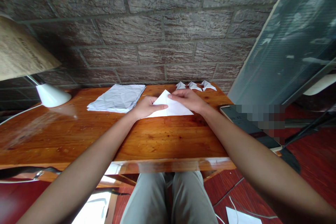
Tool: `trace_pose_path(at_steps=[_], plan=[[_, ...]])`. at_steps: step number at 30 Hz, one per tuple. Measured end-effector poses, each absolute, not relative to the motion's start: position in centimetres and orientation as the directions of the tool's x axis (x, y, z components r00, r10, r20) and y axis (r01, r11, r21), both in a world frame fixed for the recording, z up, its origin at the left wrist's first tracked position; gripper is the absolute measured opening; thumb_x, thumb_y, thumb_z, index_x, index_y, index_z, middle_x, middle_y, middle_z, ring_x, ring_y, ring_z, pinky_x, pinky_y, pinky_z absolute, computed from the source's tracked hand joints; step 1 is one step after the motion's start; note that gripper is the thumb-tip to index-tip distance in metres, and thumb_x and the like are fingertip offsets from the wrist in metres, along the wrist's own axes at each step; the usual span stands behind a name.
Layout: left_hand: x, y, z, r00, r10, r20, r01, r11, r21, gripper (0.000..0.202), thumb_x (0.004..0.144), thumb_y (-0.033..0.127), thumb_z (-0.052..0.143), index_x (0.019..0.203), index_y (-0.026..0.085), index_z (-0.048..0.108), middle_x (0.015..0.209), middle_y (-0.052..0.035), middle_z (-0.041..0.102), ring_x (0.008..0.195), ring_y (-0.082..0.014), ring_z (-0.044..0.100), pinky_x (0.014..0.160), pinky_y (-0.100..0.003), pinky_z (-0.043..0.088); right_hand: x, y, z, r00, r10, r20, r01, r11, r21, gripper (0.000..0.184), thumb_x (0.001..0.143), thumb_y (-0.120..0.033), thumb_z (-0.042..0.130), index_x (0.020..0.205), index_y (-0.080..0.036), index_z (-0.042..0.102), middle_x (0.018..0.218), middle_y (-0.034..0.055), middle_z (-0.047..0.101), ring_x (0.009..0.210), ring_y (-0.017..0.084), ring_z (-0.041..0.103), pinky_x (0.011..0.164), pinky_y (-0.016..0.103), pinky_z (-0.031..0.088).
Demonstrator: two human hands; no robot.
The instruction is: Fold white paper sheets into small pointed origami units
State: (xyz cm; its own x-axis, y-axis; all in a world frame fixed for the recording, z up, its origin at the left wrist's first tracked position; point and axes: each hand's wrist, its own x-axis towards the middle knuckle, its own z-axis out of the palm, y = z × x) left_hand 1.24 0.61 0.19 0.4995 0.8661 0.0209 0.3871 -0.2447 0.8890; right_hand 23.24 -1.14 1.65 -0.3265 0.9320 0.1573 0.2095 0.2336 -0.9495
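White paper folded into a flat triangle (174, 109) lies on the glossy orange-brown wooden table (157, 140), seemingly pinned so its crease sets. The right hand (187, 99) rests open, palm down, over its upper right slope. The left hand (147, 106) lies curled on its left edge; whether pinching or only pressing, I cannot tell.

We find the near half of the tabletop (162, 140) bare from left edge to right edge. Mid-table, our left hand (147, 106) and right hand (187, 99) lie on the folded sheet (174, 109). Along the far edge we log a lamp base (51, 95) towards the left, a paper stack (118, 97) and small folds (195, 85) at the right corner. A phone (246, 122) lies just beside the right edge.
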Motion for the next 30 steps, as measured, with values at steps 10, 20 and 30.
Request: trace_pose_path(at_steps=[10, 20, 30], plan=[[2.2, -0.1, 0.5, 0.508, 0.859, 0.066, 0.273, -0.233, 0.934, 0.062, 0.071, 0.076, 0.065, 0.081, 0.015, 0.073, 0.073, -0.0006, 0.069, 0.064, -0.0131, 0.055, 0.057, -0.022, 0.040, 22.7, -1.5, 1.8, -0.186, 0.971, 0.149, -0.003, 0.151, -0.989, 0.046, 0.066, -0.061, 0.078, 0.069, -0.017, 0.067, 0.061, -0.0028, 0.060, 0.052, 0.010, 0.046, 0.049, 0.024, 0.032], [2.4, 0.2, -0.2, 0.511, 0.848, 0.141, 0.220, -0.287, 0.932, 0.055, 0.080, 0.071, 0.058, 0.084, 0.017, 0.068, 0.070, 0.0015, 0.063, 0.059, -0.0114, 0.052, 0.055, -0.022, 0.039, 23.0, -1.1, 1.7, -0.269, 0.952, 0.144, -0.028, 0.141, -0.990, 0.040, 0.060, -0.049, 0.087, 0.077, -0.015, 0.074, 0.068, -0.0015, 0.066, 0.061, 0.009, 0.054, 0.057, 0.021, 0.042], [2.9, -0.4, 0.5, 0.458, 0.848, 0.268, 0.171, -0.380, 0.909, 0.056, 0.075, 0.069, 0.066, 0.092, 0.015, 0.070, 0.084, -0.0034, 0.071, 0.069, -0.0134, 0.057, 0.063, -0.023, 0.043, 22.8, -0.9, 1.2, -0.333, 0.942, 0.034, -0.163, -0.022, -0.986, 0.038, 0.061, -0.046, 0.090, 0.078, -0.017, 0.073, 0.072, -0.0006, 0.070, 0.064, 0.010, 0.062, 0.062, 0.020, 0.050]])
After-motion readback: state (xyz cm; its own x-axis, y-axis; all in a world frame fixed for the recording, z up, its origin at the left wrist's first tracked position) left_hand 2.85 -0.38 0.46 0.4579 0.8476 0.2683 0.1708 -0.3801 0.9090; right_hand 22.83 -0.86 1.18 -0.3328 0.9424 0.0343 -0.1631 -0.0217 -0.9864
